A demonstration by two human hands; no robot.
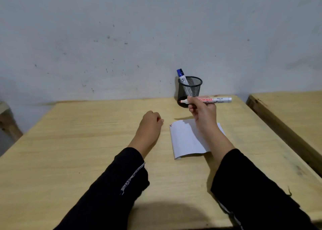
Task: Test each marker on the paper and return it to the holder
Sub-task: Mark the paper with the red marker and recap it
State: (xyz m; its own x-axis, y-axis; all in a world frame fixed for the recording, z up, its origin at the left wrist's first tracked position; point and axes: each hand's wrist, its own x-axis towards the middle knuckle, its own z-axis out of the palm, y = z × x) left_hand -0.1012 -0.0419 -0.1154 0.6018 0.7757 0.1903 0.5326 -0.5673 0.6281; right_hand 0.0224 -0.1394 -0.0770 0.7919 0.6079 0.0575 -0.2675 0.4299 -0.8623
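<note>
The right hand (202, 111) fingers (191, 106) pinch an uncapped red marker (212, 100) near its tip, barrel level, above the paper (186, 139). The left hand (150, 123) is fisted on the surface (87, 134), red showing inside. Behind, a blue marker (182, 76) leans in the mesh holder (193, 86).

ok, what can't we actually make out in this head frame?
- Left hand: closed fist hides its contents; a red speck shows, possibly a cap.
- Paper: right forearm covers part; corner marks too small to read.
- Mesh holder: its base is behind the right hand and the uncapped red marker.
</note>
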